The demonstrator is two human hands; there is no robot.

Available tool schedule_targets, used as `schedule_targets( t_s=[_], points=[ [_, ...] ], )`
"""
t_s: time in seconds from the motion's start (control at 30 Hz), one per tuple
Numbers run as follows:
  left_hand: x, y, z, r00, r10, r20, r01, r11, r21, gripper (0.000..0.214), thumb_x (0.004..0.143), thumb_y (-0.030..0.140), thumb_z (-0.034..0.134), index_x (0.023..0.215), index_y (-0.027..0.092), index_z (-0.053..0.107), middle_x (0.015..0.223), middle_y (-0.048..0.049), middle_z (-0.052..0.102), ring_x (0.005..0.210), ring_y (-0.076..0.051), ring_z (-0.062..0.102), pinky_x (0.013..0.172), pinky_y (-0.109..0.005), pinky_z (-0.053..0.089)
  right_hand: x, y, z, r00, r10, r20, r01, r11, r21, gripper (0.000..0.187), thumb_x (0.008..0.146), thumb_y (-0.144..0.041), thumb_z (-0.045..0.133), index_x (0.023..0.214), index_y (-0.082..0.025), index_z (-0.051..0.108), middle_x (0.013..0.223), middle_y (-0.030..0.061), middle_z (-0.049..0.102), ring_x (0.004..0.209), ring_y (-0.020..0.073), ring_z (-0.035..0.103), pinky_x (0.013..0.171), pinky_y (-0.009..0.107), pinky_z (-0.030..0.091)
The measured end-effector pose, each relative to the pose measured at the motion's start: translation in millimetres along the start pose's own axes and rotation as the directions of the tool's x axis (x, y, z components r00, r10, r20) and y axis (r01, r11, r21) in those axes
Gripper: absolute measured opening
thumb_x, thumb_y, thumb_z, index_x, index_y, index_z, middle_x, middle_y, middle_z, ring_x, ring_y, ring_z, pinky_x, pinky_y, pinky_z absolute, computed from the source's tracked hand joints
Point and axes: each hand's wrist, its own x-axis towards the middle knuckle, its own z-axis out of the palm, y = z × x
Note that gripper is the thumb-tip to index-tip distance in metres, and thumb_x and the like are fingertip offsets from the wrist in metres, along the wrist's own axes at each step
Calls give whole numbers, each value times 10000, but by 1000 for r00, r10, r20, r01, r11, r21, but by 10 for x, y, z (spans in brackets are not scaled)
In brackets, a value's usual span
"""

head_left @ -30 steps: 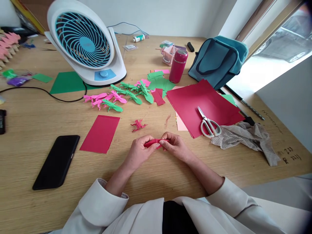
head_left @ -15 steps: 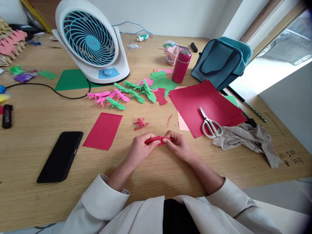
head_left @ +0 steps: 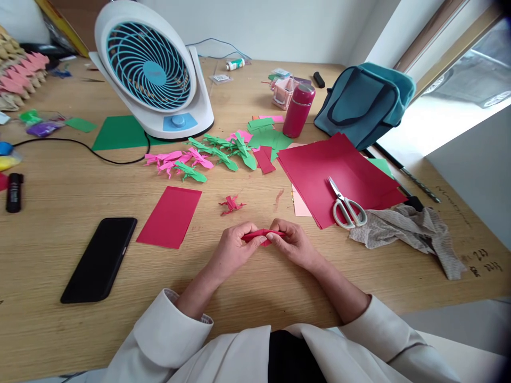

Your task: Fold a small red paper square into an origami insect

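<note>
Between my two hands is a narrow folded piece of red paper (head_left: pixel 263 232), held level just above the table. My left hand (head_left: pixel 236 243) pinches its left end, thumb on the near side. At the right end, my right hand (head_left: pixel 291 242) grips it the same way, and the thumbs almost meet at the middle. The fingers behind the paper are partly hidden. Just beyond my hands lies a small red folded-paper figure (head_left: pixel 231 205) with thin legs. To the left rests a flat red paper rectangle (head_left: pixel 170 217).
Pink and green folded-paper figures (head_left: pixel 217 151) lie in front of a fan (head_left: pixel 154 74). Scissors (head_left: pixel 345 205) rest on large red sheets (head_left: pixel 319 170) at right, beside a crumpled cloth (head_left: pixel 395 226). A red flask (head_left: pixel 298 110) and blue bag (head_left: pixel 359 106) stand behind; a phone (head_left: pixel 99 259) lies left.
The whole view has shifted slightly, with the table appearing a little lower. Both hands keep their pinch on the folded red paper, which has tilted or bent slightly at its middle.
</note>
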Motion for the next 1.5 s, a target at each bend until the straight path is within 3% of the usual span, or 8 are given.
schedule_targets(
  t_s=[0.3, 0.5, 0.63, 0.8, 1.2, 1.5],
  points=[
    [25, -85, -74, 999, -35, -24, 32, 993, -109, 240, 873, 358, 599, 747, 154, 613, 673, 21, 569, 639, -106, 493, 606, -210, 381, 28, 3, -21, 995, 23, -96, -18, 998, 53, 423, 910, -534, 582, 685, -181, 522, 632, -21, 489, 589, 110, 412, 569, 247, 316],
    [62, -120, -170, 997, 5, -81, -8, 999, -39, 270, 890, 359, 577, 710, 161, 612, 654, 12, 592, 632, -112, 516, 619, -223, 389, 41, 22, -39, 988, 67, -139, -53, 993, 103, 464, 887, -592, 573, 665, -194, 487, 619, -23, 452, 597, 117, 394, 576, 253, 319],
    [62, -113, -198, 996, 37, -79, -36, 999, 17, 282, 894, 357, 555, 694, 166, 606, 634, 16, 571, 602, -108, 487, 593, -225, 376, 46, 35, -42, 989, 75, -126, -61, 992, 107, 464, 889, -595, 567, 671, -193, 491, 638, -17, 461, 610, 119, 397, 581, 254, 328],
    [62, -121, -189, 997, 9, -77, -12, 999, -37, 274, 881, 345, 549, 675, 167, 586, 636, 8, 590, 619, -116, 527, 613, -226, 409, 39, 48, -32, 990, 106, -93, -90, 983, 163, 471, 882, -615, 566, 678, -196, 491, 638, -22, 446, 614, 119, 396, 579, 251, 332],
    [57, -64, -164, 973, -46, -225, 13, 989, -149, 264, 936, 408, 508, 885, 178, 629, 795, -23, 646, 696, -128, 580, 679, -233, 480, 25, 40, -32, 974, 179, -138, -155, 973, 170, 462, 882, -606, 567, 688, -195, 482, 625, -36, 401, 589, 112, 349, 553, 258, 274],
    [30, -62, -106, 991, -18, -131, 20, 1000, 16, 296, 934, 392, 491, 757, 177, 590, 657, 10, 564, 637, -126, 535, 617, -232, 409, 18, 31, -20, 982, 150, -114, -137, 984, 110, 454, 897, -590, 555, 689, -192, 492, 639, -24, 428, 601, 117, 376, 560, 259, 294]
  ],
)
